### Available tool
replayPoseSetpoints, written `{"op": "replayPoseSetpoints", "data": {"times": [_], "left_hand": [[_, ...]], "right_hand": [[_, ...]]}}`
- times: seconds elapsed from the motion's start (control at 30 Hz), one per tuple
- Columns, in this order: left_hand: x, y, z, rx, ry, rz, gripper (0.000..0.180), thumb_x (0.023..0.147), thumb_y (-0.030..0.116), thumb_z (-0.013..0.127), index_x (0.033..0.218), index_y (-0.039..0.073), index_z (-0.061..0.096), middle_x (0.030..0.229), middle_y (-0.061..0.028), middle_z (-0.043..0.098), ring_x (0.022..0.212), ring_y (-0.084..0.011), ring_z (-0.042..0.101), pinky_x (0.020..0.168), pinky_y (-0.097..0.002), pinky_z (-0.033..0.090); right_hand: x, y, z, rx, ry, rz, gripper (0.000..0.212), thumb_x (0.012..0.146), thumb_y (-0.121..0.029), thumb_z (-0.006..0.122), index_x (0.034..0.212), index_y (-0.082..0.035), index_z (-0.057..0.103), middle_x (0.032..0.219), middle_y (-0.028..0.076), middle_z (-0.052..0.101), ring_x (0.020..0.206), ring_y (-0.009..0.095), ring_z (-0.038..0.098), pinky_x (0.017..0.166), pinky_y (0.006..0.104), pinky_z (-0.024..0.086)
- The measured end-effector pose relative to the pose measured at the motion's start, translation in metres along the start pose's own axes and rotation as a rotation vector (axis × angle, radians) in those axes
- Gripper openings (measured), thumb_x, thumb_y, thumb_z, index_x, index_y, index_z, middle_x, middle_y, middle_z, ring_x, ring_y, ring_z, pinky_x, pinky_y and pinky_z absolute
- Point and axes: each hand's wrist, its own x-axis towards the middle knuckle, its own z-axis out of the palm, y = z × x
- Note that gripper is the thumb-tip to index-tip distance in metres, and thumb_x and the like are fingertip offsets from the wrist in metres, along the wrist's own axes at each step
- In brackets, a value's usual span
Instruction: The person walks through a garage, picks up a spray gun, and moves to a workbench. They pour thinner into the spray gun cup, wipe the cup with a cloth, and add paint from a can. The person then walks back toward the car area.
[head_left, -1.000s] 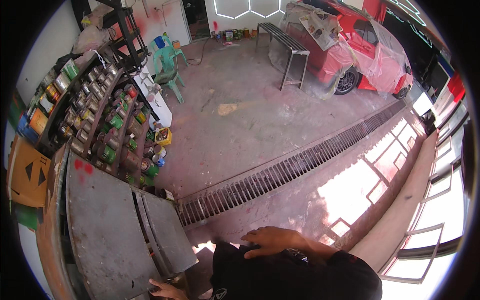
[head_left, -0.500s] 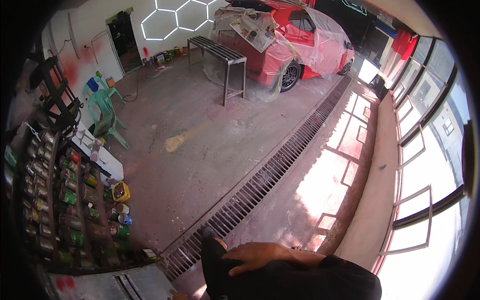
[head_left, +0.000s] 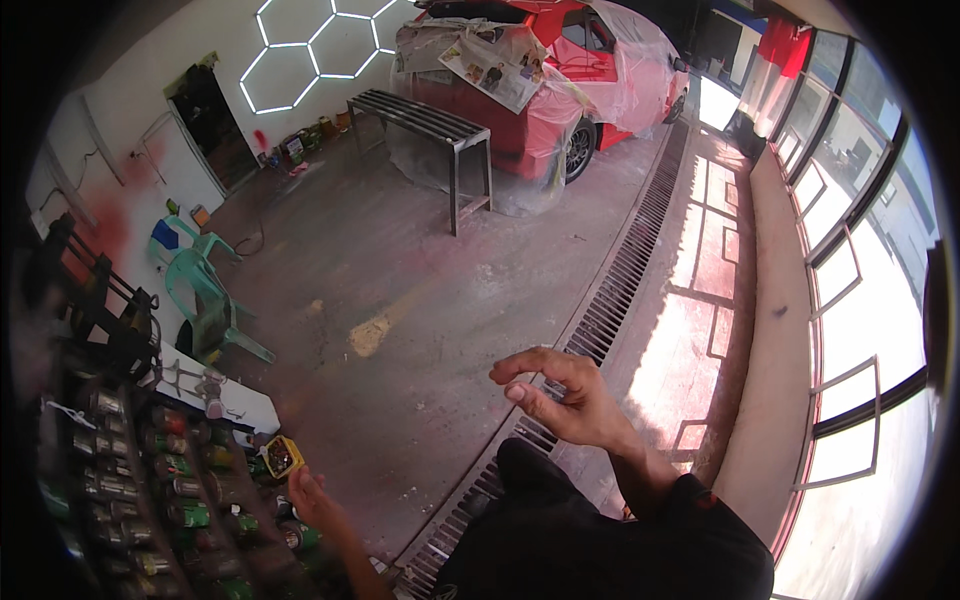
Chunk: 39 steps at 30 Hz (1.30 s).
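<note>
My right hand [head_left: 560, 395] is raised in front of me above the floor grate [head_left: 632, 270]. Its fingers curve forward and its thumb stands apart, with nothing held between them. Low on the left, my left hand [head_left: 313, 502] reaches out beside a yellow open-topped container [head_left: 298, 453] with small dark contents. The fingers look stretched out and hold nothing I can see; whether they touch the container cannot be told. Rows of paint cans [head_left: 188, 515] lie on a dark rack left of this hand.
A red car [head_left: 580, 68], partly masked with plastic sheeting [head_left: 640, 75] and newspaper [head_left: 490, 78], stands at the back. Before it is a metal bench [head_left: 425, 115]. Green plastic chairs [head_left: 208, 300] stand at left. Windows [head_left: 850, 390] and a low wall [head_left: 775, 330] line the right.
My right hand has lifted off my dark-clothed leg and moved up. My left hand has risen from the lower edge to beside the yellow container. The view has shifted and tilted slightly.
</note>
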Motion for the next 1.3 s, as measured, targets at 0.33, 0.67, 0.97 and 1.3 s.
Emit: {"op": "replayPoseSetpoints", "data": {"times": [0.33,0.67,0.97,1.3], "left_hand": [[0.173,0.147,0.197,0.116,-0.404,0.904,0.031,0.106,0.01,0.063,0.133,-0.006,0.064,0.121,-0.0189,0.073,0.086,-0.0188,0.071,0.078,-0.035,0.058],[0.239,-0.001,0.302,0.497,-0.298,-0.003,0.026,0.103,0.016,0.07,0.123,0.0,0.072,0.104,-0.0143,0.078,0.082,-0.0215,0.075,0.076,-0.0335,0.058],[0.345,-0.098,0.42,0.556,-0.409,-0.36,0.029,0.103,0.026,0.069,0.119,0.003,0.075,0.106,-0.0155,0.079,0.086,-0.0272,0.076,0.079,-0.0374,0.059],[0.682,-0.147,0.529,0.679,-0.679,-0.129,0.031,0.1,0.025,0.071,0.122,0.004,0.072,0.115,-0.0166,0.076,0.092,-0.0331,0.075,0.086,-0.0424,0.059]], "right_hand": [[0.204,0.118,-0.017,0.037,0.329,-0.346,0.028,0.109,-0.024,0.063,0.109,0.003,0.071,0.087,0.017,0.073,0.08,0.025,0.072,0.076,0.0368,0.056],[0.413,0.276,0.029,0.096,0.048,0.267,0.034,0.117,-0.027,0.049,0.131,-0.001,0.065,0.074,0.005,0.07,0.076,0.011,0.067,0.089,0.0339,0.051],[0.581,0.406,0.156,0.069,-0.415,0.161,0.043,0.097,0.019,0.046,0.124,-0.003,0.071,0.127,0.018,0.07,0.091,0.025,0.076,0.084,0.0344,0.061],[0.769,0.572,0.225,-0.628,-0.924,0.412,0.037,0.103,-0.031,0.065,0.132,-0.01,0.07,0.127,0.018,0.072,0.114,0.042,0.07,0.099,0.051,0.055]]}}
